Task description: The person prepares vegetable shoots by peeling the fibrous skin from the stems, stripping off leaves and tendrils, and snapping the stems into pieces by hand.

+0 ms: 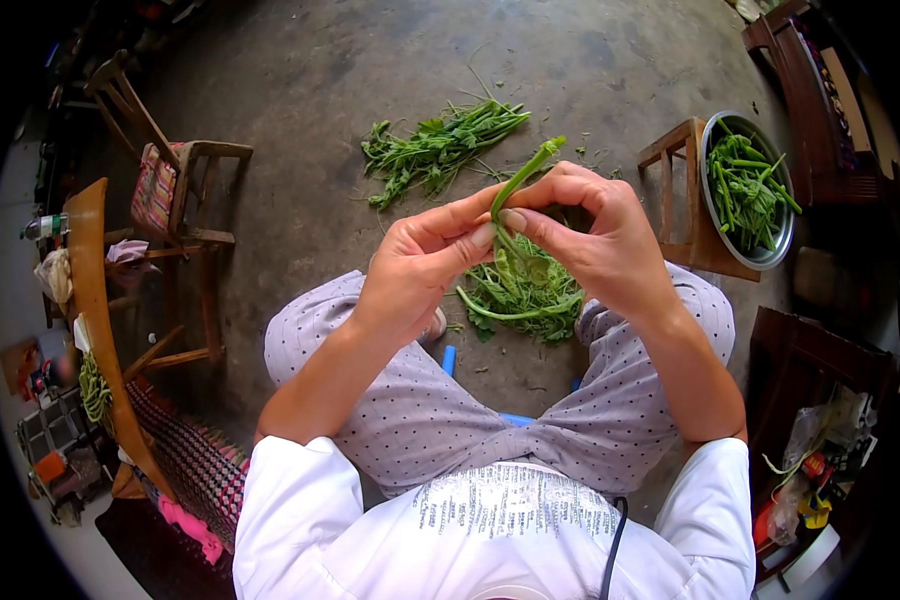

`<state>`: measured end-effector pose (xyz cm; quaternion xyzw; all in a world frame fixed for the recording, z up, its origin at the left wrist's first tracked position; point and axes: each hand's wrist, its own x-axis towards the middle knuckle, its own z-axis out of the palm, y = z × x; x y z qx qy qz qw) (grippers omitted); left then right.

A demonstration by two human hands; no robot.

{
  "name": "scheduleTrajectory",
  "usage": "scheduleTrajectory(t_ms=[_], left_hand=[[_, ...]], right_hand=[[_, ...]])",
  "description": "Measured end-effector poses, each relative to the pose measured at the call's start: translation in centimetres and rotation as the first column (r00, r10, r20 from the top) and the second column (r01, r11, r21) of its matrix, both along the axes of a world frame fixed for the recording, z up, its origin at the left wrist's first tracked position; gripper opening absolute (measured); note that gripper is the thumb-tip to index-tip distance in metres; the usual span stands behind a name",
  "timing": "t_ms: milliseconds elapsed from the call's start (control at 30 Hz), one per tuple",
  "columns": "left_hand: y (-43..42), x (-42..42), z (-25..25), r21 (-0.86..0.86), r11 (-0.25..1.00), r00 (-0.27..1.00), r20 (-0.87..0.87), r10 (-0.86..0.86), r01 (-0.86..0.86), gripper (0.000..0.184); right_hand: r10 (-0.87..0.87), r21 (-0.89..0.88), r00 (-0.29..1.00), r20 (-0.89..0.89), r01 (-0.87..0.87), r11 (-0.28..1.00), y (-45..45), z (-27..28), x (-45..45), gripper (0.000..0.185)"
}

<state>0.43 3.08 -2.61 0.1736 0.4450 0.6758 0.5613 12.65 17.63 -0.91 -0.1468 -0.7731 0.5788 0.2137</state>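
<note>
Between my two hands, in front of my knees, is a green vegetable stem point(522, 180) with its upper end pointing up and right. The thumb and fingers of my left hand point(425, 255) pinch it from the left. My right hand point(600, 230) pinches the same stem from the right, its thumb close to the left thumb. Below the hands, a pile of leafy greens and stem scraps point(530, 295) lies on the floor between my feet. Farther out on the floor rests a bunch of leafy green stems point(445, 145).
At the right, a metal basin point(708, 185) of green stems stands on a wooden stool point(670, 150). A wooden chair point(175, 180) with a patterned cushion and a wooden table edge point(95, 290) are at the left. Dark wooden furniture point(830, 150) stands far right.
</note>
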Motion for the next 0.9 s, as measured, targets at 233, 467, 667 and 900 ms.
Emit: scheduleTrajectory(t_ms=[233,467,667,900], left_hand=[[0.1,0.2,-0.2,0.012,1.0,0.999,-0.033,0.015,-0.015,0.037],[0.3,0.5,0.2,0.005,1.0,0.998,-0.065,0.006,-0.006,0.038],[0.3,0.3,0.6,-0.01,1.0,0.998,-0.057,-0.029,0.028,0.042],[0.1,-0.2,0.2,0.014,1.0,0.981,0.196,0.003,-0.005,0.038]], right_hand=[[-0.03,-0.006,0.997,0.066,0.03,1.0,-0.4,0.4,0.0,0.013],[-0.075,0.03,0.997,0.019,0.075,0.997,-0.8,0.6,-0.1,0.011],[-0.188,0.159,0.982,0.011,0.183,0.97,0.2,1.3,0.2,0.01],[-0.354,-0.16,0.934,0.045,0.356,0.92,2.7,1.4,1.2,0.016]])
